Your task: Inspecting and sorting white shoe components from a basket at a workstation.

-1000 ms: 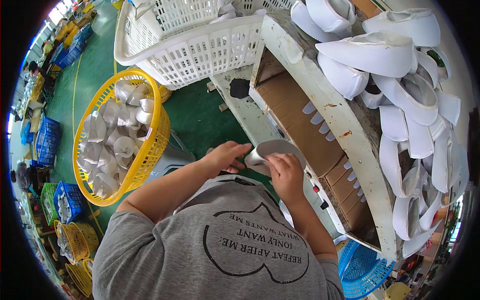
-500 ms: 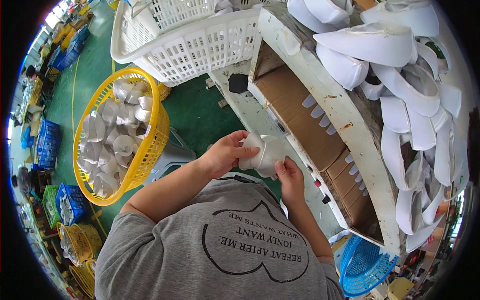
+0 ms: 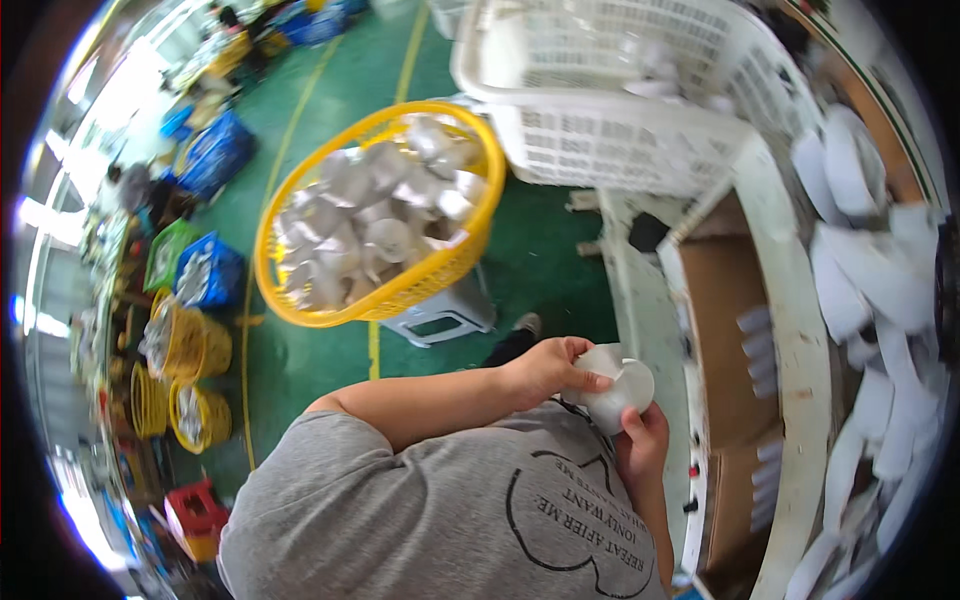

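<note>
Both hands hold one white, curved, cup-like piece [image 3: 632,384], which looks like a shoe heel counter, in front of my shirt. My left hand [image 3: 543,374] pinches its left edge, thumb lying on top. At its lower right edge, my right hand [image 3: 648,445] grips with the thumb on the near face; its other fingers are partly hidden. Similar whitish pieces [image 3: 385,238] fill a yellow basket [image 3: 420,287] to my left, which rests on a grey stool [image 3: 440,318]. More white curved pieces [image 3: 870,275] lie heaped along the right side.
A white slatted basket [image 3: 620,140] stands at the back. On the right runs a worn white bench [image 3: 640,300] with a cardboard-lined recess [image 3: 722,320], where rows of pale tabs show. Blue crates [image 3: 213,268] and yellow baskets [image 3: 200,350] line the floor at far left.
The view has swung left, so hands, basket and bench now appear farther right and the hands lower. Both hands still hold the white piece, which looks slightly turned.
</note>
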A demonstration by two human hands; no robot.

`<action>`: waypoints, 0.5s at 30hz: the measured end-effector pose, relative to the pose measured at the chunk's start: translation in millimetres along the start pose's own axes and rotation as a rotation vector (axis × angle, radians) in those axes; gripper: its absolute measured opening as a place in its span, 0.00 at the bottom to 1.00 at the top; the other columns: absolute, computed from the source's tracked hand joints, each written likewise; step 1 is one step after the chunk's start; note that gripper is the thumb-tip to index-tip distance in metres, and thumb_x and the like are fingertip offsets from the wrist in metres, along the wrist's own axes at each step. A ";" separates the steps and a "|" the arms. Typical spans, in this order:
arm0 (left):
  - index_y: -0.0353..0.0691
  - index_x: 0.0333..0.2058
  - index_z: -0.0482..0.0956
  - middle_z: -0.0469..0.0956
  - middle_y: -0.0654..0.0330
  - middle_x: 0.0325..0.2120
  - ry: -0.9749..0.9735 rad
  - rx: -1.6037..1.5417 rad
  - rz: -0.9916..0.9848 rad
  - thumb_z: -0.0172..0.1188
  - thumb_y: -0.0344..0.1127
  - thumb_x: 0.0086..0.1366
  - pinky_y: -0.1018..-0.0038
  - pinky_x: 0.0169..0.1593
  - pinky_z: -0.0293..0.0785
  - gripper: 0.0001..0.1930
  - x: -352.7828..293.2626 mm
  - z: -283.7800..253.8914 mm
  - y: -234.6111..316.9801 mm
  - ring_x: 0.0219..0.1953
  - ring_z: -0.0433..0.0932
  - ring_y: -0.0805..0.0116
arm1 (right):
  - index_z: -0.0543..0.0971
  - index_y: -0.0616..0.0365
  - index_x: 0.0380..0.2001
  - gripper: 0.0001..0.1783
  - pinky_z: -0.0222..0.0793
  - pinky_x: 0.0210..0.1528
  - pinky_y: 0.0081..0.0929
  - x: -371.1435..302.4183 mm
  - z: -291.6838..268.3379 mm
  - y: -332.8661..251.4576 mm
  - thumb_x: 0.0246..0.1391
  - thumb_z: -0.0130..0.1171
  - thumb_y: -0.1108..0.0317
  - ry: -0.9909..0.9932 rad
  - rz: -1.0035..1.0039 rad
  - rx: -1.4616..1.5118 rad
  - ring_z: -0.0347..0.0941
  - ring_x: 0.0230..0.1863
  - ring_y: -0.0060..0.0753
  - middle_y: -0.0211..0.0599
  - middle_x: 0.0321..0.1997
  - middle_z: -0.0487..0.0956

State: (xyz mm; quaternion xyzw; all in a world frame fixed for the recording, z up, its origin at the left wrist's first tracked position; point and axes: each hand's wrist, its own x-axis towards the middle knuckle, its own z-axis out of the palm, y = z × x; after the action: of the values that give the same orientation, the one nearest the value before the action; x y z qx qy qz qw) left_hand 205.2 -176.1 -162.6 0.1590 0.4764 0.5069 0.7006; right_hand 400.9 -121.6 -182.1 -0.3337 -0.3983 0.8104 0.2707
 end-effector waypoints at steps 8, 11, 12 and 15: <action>0.33 0.40 0.76 0.78 0.61 0.33 0.457 0.635 0.360 0.65 0.27 0.52 0.76 0.41 0.72 0.15 -58.4 -64.0 44.0 0.36 0.74 0.75 | 0.75 0.62 0.47 0.16 0.65 0.44 0.17 50.8 36.6 12.7 0.58 0.54 0.65 -0.243 -0.182 -0.632 0.70 0.38 0.21 0.33 0.40 0.76; 0.35 0.38 0.77 0.78 0.60 0.25 0.731 0.964 0.392 0.63 0.32 0.55 0.75 0.35 0.70 0.12 -81.4 -92.8 92.2 0.29 0.72 0.78 | 0.74 0.61 0.49 0.17 0.65 0.45 0.18 66.9 39.2 21.5 0.59 0.52 0.65 -0.315 -0.030 -0.530 0.71 0.41 0.21 0.36 0.43 0.76; 0.36 0.37 0.77 0.78 0.55 0.25 0.773 1.048 0.494 0.63 0.32 0.54 0.72 0.34 0.70 0.12 -81.3 -111.0 97.4 0.28 0.76 0.70 | 0.74 0.61 0.48 0.17 0.66 0.46 0.18 70.5 42.5 21.1 0.59 0.52 0.64 -0.364 0.076 -0.500 0.71 0.41 0.22 0.35 0.42 0.76; 0.37 0.36 0.78 0.78 0.51 0.27 0.925 1.306 0.582 0.61 0.33 0.53 0.65 0.39 0.70 0.11 -62.0 -165.3 119.8 0.34 0.76 0.52 | 0.74 0.62 0.49 0.17 0.65 0.47 0.18 85.8 45.0 18.2 0.60 0.51 0.63 -0.391 0.105 -0.598 0.71 0.42 0.22 0.35 0.43 0.76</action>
State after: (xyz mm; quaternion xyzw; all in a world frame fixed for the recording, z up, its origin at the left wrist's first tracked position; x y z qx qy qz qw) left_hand -0.7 -220.4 -128.6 0.4242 0.8518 0.3042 0.0450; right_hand 309.6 -91.9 -204.3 -0.2567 -0.6442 0.7195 0.0376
